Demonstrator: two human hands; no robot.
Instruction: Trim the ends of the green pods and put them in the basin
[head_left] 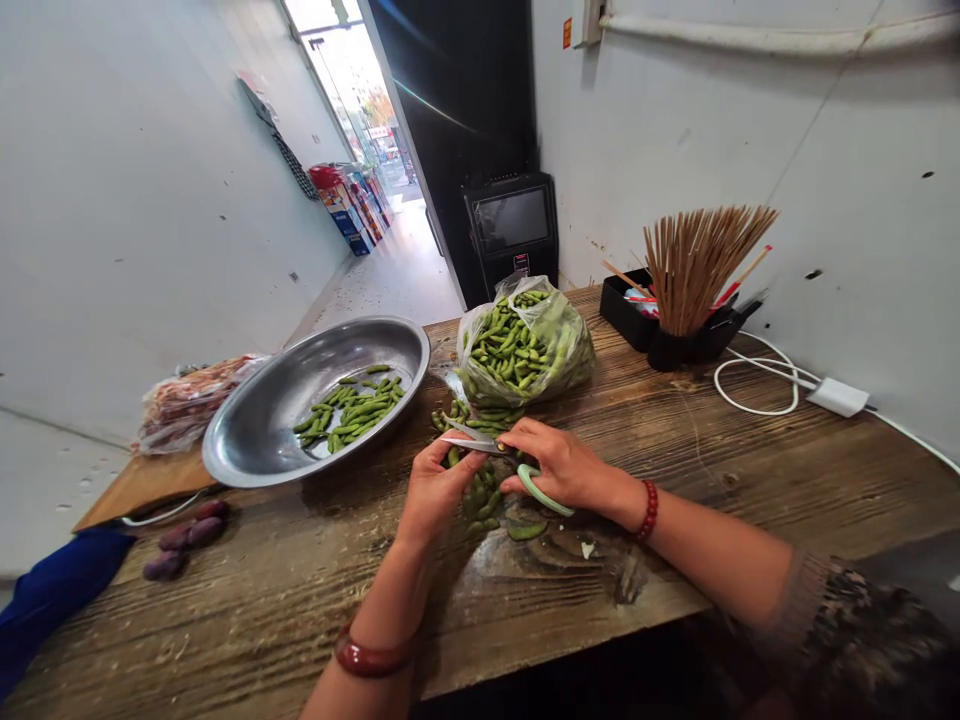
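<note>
My right hand (559,465) grips a pair of scissors (534,492) with pale green handles, the blades pointing left. At the blade tips, my left hand (439,490) is closed in a pinch on an edamame pod (453,457), mostly hidden by the fingers. Loose edamame pods (484,497) lie on the table under and behind both hands, and a single pod (527,531) lies just below the right hand. Behind them stands an open clear plastic bag (574,355) full of pods. To the left, a wide steel basin (259,425) holds a small heap of pods.
Several dark purple oval items (187,535) lie on the wooden table (300,600) at left, near a plastic-wrapped bundle (191,400) and blue cloth (67,575). At back right are a black holder (626,315) with thin wooden sticks (694,265) and a white adapter (838,397) with cable.
</note>
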